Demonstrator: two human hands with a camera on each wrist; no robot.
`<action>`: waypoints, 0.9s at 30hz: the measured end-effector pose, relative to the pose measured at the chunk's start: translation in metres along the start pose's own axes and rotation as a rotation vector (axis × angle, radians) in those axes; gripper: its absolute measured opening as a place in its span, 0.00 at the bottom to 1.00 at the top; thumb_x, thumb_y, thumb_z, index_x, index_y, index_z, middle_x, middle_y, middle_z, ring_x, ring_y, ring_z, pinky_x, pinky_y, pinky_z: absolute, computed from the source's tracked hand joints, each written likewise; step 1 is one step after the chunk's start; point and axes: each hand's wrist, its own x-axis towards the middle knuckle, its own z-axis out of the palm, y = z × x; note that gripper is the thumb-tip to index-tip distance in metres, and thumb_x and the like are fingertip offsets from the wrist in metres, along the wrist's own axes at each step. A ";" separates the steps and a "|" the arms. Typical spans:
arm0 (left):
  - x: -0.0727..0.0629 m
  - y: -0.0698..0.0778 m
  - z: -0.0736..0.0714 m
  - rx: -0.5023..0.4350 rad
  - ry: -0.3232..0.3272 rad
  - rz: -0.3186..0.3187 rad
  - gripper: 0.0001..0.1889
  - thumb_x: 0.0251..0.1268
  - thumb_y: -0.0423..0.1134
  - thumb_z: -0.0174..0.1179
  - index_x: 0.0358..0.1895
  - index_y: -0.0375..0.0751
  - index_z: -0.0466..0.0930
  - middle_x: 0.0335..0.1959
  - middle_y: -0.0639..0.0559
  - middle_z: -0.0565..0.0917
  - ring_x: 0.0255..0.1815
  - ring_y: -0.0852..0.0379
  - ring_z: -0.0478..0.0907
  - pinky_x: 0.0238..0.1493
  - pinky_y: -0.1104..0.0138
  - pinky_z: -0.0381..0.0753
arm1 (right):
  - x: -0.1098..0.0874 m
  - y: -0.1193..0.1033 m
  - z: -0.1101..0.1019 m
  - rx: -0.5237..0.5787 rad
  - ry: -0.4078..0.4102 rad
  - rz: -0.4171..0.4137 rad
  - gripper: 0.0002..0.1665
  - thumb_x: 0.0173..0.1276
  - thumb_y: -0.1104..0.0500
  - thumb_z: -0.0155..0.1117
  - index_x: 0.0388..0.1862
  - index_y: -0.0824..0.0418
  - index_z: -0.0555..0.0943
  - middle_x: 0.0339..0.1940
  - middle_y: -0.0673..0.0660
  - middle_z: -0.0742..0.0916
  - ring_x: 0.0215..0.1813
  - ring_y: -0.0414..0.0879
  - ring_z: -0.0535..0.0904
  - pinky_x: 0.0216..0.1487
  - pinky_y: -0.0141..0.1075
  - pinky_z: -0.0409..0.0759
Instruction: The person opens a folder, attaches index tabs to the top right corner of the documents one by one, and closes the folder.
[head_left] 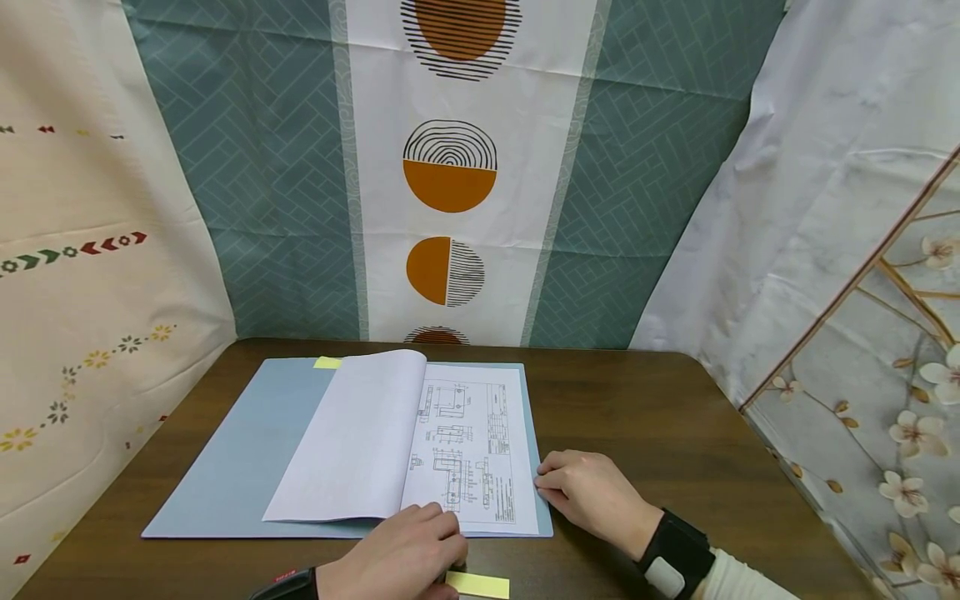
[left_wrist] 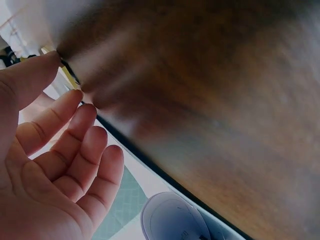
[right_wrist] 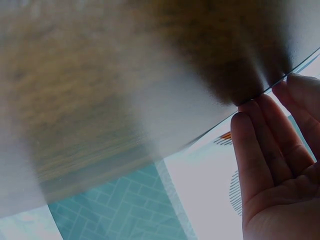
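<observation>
A light blue folder [head_left: 247, 450] lies spread on the table with printed technical drawing sheets [head_left: 480, 442] on its right half. One white page [head_left: 352, 433] is turned over to the left and bulges upward at its fold. My left hand [head_left: 408, 554] rests on the table in front of the sheets, beside a yellow paper strip [head_left: 480, 585]. In the left wrist view its thumb and fingers [left_wrist: 90, 150] are apart, fingertips down on the tabletop. At the folder's right edge, my right hand [head_left: 588, 492] touches down with nearly straight fingers [right_wrist: 255, 155].
Another yellow strip [head_left: 327, 362] shows at the top of the turned page. The brown wooden table [head_left: 622, 400] extends right of the folder. A patterned cloth [head_left: 450, 275] hangs behind, with further cloths at left [head_left: 90, 292] and right [head_left: 847, 333].
</observation>
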 end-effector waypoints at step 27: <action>0.015 0.006 -0.013 -0.020 -0.099 0.000 0.05 0.72 0.44 0.76 0.43 0.53 0.89 0.33 0.66 0.82 0.33 0.69 0.69 0.38 0.82 0.67 | 0.000 -0.001 -0.001 0.003 0.001 0.012 0.12 0.65 0.61 0.86 0.47 0.54 0.97 0.45 0.49 0.93 0.42 0.41 0.88 0.49 0.39 0.90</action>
